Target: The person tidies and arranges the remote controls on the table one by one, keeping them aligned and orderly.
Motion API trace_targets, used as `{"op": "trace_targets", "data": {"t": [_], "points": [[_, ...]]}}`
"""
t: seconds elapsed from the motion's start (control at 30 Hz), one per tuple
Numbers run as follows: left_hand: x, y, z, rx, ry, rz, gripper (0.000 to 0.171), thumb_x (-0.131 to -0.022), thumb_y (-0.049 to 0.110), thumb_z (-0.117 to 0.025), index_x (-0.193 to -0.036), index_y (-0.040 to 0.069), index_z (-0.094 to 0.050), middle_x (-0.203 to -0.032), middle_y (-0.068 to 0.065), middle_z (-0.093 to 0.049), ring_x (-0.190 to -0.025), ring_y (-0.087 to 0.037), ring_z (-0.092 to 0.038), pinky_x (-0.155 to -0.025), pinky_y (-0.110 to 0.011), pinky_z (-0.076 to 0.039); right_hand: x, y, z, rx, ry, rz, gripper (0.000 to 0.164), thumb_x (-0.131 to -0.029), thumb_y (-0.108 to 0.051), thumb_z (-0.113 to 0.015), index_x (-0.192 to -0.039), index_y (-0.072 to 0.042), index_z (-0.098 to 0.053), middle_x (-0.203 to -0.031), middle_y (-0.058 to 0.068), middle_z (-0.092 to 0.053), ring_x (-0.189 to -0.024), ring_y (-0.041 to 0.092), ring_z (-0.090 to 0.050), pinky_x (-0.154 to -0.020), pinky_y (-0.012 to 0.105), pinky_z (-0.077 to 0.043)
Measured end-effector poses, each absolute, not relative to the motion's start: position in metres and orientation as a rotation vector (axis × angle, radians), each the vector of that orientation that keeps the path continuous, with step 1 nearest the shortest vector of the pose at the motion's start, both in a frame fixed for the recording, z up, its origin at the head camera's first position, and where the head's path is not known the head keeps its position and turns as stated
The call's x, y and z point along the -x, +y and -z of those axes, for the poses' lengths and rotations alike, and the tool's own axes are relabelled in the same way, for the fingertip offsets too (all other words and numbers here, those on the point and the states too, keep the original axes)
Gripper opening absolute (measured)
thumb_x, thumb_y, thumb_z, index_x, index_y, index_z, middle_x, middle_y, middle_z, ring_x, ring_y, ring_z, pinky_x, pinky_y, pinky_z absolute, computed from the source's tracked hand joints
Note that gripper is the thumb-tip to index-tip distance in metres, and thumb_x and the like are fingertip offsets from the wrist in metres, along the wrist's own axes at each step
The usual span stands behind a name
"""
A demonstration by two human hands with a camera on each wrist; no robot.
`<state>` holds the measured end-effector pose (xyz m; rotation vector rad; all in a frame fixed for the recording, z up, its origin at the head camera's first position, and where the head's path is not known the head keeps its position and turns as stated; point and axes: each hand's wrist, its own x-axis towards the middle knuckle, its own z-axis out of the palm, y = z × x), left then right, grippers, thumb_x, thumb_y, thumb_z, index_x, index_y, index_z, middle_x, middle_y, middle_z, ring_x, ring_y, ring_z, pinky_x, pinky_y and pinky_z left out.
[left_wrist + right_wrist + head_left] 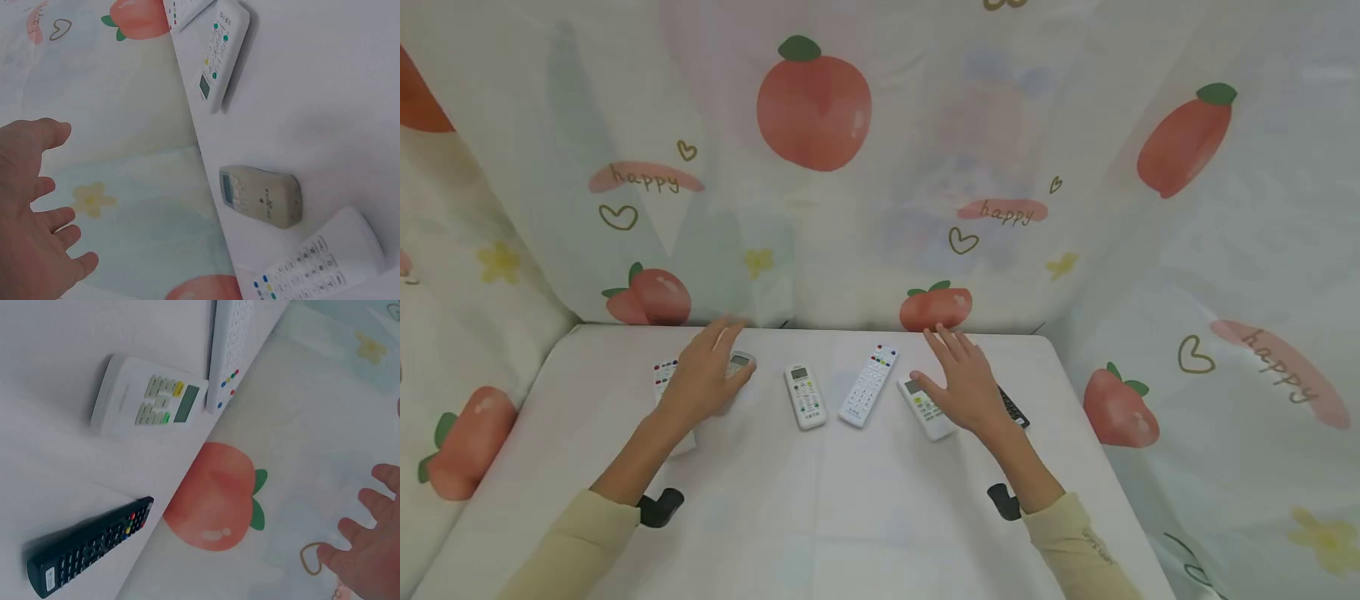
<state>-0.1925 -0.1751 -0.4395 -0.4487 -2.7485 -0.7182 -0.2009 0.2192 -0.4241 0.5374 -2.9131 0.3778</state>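
1. Left hand (706, 375): fingers spread and extended, nothing gripped. Hangs above the far left of the tabletop (850, 492); left wrist view shows it apart from the remotes.
2. Under it, seen from the head: the leftmost white remote (325, 256), partly covered, coloured buttons at its far end. Just right of that, the grey-beige air-conditioner remote (262, 195), also partly covered, small screen at its far end.
3. Right hand (961, 383): fingers spread, thumb out to the left, holding nothing. Hangs above the far right of the tabletop, apart from the remotes in the right wrist view.
4. Under that one: the yellow-button air-conditioner remote (147, 397), white, face up, screen end far. To its right, the black remote (90, 547), mostly behind the hand from the head, lying at a slant.
5. Between the hands: the white air-conditioner remote (806, 398) with green buttons, screen end far. Right of it, the long white remote (868, 387), far end slanting right, red and blue buttons at that end.
6. Cream sleeves (580, 533) on both arms, black wrist mount (660, 508) at each cuff.
7. Fruit-print cloth (880, 217) hangs behind the tabletop's far edge.
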Motion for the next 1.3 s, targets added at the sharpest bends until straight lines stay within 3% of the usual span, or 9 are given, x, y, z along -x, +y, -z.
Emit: {"op": "trace_targets", "data": {"t": [0.17,0.5,0.73,0.87,1.3], "points": [[0.181,-0.198,0.447,0.445,-2.764,0.921,0.067,-0.092,0.011,-0.07,-0.148,-0.006,-0.036,-0.15,-0.03,-0.034,-0.138,-0.048,-0.03,-0.109,-0.065,-0.027,0.196,0.204,0.431,-0.581,-2.89,-0.555,0.072,-0.096,-0.043,-0.063,-0.154,-0.009,-0.037,-0.158,0.015,-0.033,-0.145,0.036,-0.027,-0.114,0.056,-0.028],[0.16,-0.229,0.458,0.364,-2.823,1.126,0.07,-0.094,0.011,-0.068,-0.149,-0.009,-0.029,-0.149,-0.034,-0.031,-0.137,-0.052,-0.027,-0.108,-0.067,-0.025,0.189,0.168,0.442,-0.627,-2.925,-0.853,0.067,-0.094,-0.032,-0.069,-0.152,-0.011,-0.042,-0.156,0.01,-0.038,-0.143,0.029,-0.033,-0.114,0.049,-0.03],[0.147,-0.245,0.465,0.199,-2.91,1.177,0.075,-0.093,0.011,-0.067,-0.152,-0.007,-0.023,-0.148,-0.037,-0.028,-0.132,-0.052,-0.033,-0.103,-0.07,-0.03,0.188,0.142,0.45,-0.649,-2.904,-1.082,0.063,-0.092,-0.027,-0.072,-0.148,-0.013,-0.047,-0.153,0.007,-0.044,-0.143,0.026,-0.035,-0.114,0.047,-0.032],[0.139,-0.252,0.471,0.147,-2.938,1.211,0.078,-0.095,0.014,-0.067,-0.153,-0.008,-0.02,-0.148,-0.037,-0.029,-0.13,-0.052,-0.036,-0.102,-0.068,-0.034,0.186,0.127,0.454,-0.684,-2.909,-1.204,0.064,-0.091,-0.025,-0.074,-0.148,-0.014,-0.046,-0.151,0.005,-0.045,-0.138,0.023,-0.042,-0.108,0.043,-0.041],[0.116,-0.278,0.491,0.001,-2.964,1.294,0.081,-0.097,0.024,-0.066,-0.152,-0.009,-0.016,-0.142,-0.042,-0.033,-0.124,-0.058,-0.04,-0.098,-0.066,-0.041,0.179,0.077,0.464,-0.742,-2.902,-1.577,0.063,-0.091,-0.017,-0.074,-0.148,-0.01,-0.047,-0.149,0.009,-0.047,-0.129,0.03,-0.052,-0.099,0.04,-0.049]]}}
